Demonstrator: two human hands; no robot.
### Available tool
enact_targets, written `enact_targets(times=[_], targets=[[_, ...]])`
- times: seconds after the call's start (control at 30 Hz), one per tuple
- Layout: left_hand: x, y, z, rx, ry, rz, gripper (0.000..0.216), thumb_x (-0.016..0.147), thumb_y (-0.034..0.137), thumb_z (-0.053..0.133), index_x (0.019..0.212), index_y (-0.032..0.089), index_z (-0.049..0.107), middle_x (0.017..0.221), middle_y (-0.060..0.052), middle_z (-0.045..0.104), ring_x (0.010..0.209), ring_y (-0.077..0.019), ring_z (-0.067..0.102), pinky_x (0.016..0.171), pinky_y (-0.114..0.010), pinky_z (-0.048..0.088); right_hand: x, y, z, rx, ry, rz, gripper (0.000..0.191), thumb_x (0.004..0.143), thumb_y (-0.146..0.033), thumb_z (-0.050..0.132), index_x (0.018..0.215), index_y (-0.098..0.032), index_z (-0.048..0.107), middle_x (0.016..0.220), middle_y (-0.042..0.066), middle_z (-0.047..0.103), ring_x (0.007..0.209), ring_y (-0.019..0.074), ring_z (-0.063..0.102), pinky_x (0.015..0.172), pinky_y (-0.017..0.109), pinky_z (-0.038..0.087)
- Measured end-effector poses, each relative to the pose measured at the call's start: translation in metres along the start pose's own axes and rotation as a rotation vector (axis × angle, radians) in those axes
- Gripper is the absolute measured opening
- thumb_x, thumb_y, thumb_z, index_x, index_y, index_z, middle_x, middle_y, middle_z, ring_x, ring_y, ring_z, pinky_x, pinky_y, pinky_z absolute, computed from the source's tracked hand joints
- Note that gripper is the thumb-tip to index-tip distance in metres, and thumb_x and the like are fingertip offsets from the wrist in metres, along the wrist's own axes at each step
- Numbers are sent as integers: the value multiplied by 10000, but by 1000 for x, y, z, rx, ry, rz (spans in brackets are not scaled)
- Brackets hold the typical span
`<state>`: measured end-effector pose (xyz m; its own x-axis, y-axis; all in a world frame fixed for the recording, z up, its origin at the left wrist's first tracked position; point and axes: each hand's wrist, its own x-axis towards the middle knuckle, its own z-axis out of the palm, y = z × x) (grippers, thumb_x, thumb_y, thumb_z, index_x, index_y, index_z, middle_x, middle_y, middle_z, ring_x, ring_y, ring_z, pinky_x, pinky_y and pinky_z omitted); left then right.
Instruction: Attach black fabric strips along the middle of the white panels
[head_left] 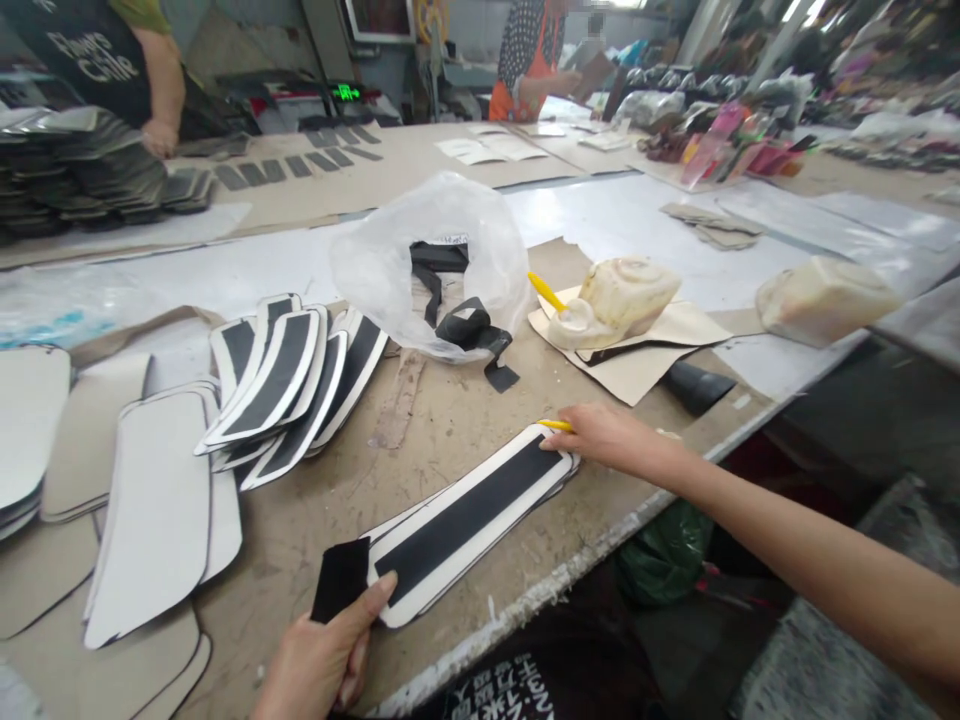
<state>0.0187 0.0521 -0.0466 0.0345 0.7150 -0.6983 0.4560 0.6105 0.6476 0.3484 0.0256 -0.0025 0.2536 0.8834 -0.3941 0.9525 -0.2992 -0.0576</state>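
Note:
My left hand point(326, 645) holds a small bunch of black strips point(341, 580) between its closed fingers. Its thumb presses the near end of a long white panel point(420, 592). A black band point(469, 515) lies along the panel's middle, and other panels are stacked beneath. At the far end, my right hand point(604, 437) pinches a thin yellow stick point(553, 425), its fingertips touching the black band. Left of the stack, several curved white panels with black bands point(274, 375) lie fanned out. A clear plastic bag point(375, 250) holding black strips point(472, 325) stands open behind.
Plain white panels point(161, 500) cover the table's left side. A cut plastic container point(630, 295) with a yellow handle point(546, 290) sits behind my right hand, near another container point(825, 300) and a black tapered object point(697, 385). Two people work across the table.

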Motion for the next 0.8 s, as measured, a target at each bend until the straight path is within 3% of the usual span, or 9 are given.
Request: enact_targets(times=[0.17, 0.27, 0.33, 0.5, 0.67, 0.8], targets=[[0, 1, 1, -28, 1, 29, 629, 556, 644, 678, 274, 214, 315, 255, 31, 274, 289, -91, 281, 422, -250, 202, -24, 9, 8, -45, 209, 69, 336, 974, -405, 360, 885, -174, 587, 808, 86, 647, 785, 252, 617, 630, 290, 393], [0, 2, 2, -63, -2, 39, 596, 551, 602, 693, 295, 208, 326, 270, 41, 286, 284, -74, 272, 399, -235, 174, -34, 5, 27, 6, 377, -58, 264, 969, -320, 350, 895, -183, 564, 835, 75, 617, 773, 224, 596, 668, 291, 395], [-1, 3, 3, -103, -13, 57, 558, 527, 566, 703, 305, 207, 338, 271, 42, 302, 275, -64, 260, 377, -228, 161, -33, 2, 40, 32, 406, -119, 236, 949, -278, 341, 952, -191, 560, 884, 80, 599, 767, 220, 583, 670, 299, 398], [-4, 4, 0, -197, -71, 67, 461, 542, 481, 693, 353, 200, 380, 278, 50, 327, 278, -56, 271, 343, -205, 164, -18, 3, 52, 191, 420, -66, 296, 898, -409, 338, 852, -185, 527, 809, 90, 564, 730, 251, 551, 652, 345, 403], [-5, -1, -2, -275, -90, 93, 439, 570, 466, 696, 413, 196, 388, 300, 53, 350, 289, -52, 284, 336, -194, 184, -21, 8, 38, 696, 245, 77, 416, 806, -616, 496, 726, -208, 469, 569, -35, 423, 487, 139, 406, 465, 255, 339], [-4, -6, -2, -360, -93, 112, 408, 560, 474, 721, 557, 198, 421, 332, 81, 365, 307, -53, 276, 335, -185, 204, -34, 0, 32, 863, 167, 157, 441, 715, -618, 641, 783, -208, 495, 560, -64, 362, 460, 98, 324, 408, 205, 263]])
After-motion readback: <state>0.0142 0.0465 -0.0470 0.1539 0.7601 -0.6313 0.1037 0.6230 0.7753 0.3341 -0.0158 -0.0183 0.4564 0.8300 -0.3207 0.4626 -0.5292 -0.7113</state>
